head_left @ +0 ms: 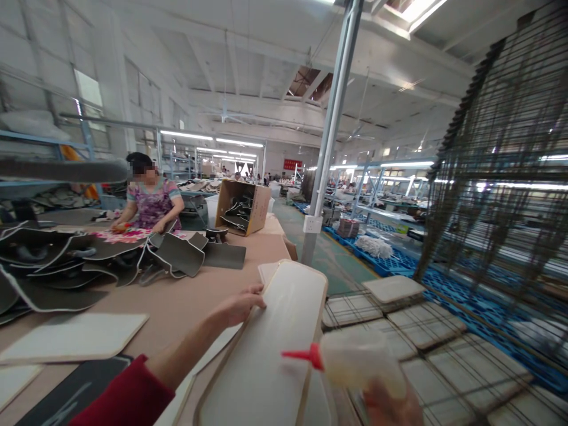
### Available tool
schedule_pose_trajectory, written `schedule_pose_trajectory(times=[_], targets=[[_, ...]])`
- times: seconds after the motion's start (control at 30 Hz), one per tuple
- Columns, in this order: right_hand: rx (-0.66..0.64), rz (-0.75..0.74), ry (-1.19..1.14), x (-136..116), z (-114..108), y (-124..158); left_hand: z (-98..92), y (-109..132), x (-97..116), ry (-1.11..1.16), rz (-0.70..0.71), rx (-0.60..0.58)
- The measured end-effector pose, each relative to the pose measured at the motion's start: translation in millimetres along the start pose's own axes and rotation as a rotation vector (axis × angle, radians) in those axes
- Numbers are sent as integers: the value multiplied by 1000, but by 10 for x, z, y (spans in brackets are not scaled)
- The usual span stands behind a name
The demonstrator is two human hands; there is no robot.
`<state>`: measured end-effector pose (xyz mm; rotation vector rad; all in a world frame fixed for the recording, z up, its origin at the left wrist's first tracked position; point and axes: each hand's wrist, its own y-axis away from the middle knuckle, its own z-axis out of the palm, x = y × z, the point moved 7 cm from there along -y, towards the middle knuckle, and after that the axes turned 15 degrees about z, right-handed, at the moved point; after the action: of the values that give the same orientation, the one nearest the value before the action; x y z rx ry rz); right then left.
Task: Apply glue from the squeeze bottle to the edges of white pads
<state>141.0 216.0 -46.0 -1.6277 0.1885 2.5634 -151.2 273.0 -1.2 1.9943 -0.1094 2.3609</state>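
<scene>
Left hand (242,305) has a decent hold on the long edge of a pale panel (270,349), fingers curled in around the border, so it's not spread open and not a tight fist either. The panel sits just to the right of that hand, tilted, with rounded corners and a tan rim, running from past the fingertips back toward the wearer.

Right hand (393,402) is wrapped around a squeeze bottle (361,355), the see-through kind with some yellowish stuff in it. It's pretty blurry down there, so I can't make out each finger, but it's definitely closed on the bottle. The red nozzle (299,355) points left from that hand, over the panel face; honestly can't tell if the tip touches.

Below and left of the left hand there's the brown table (164,307), with a white board (80,334) and a dark sheet (84,390) on it, the sheet partly behind the red sleeve (126,396). Further out to the left is a messy heap of grey pieces (181,254) with white edging. Beyond the left hand, a cardboard box (260,207) lies on its side, more grey bits inside, and a co-worker (155,198) leans over floral cloth (119,235). Right of the right hand, more pale panels (479,361) lie on a wire rack (426,355).
</scene>
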Motion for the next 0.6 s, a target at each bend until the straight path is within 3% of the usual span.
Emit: schedule_pose_trajectory(times=[0.1, 0.17, 0.4, 0.6], targets=[[31, -129, -47, -414, 123, -242, 186, -30, 21, 24, 9, -75], [31, -171, -29, -515, 191, -271, 274, -52, 15, 31, 17, -117], [-150, 118, -49, 58, 238, 151, 280, -137, -90, 7, 38, -113], [20, -121, -97, -366, 53, -116, 615, -195, -104, 21, -1, -204]])
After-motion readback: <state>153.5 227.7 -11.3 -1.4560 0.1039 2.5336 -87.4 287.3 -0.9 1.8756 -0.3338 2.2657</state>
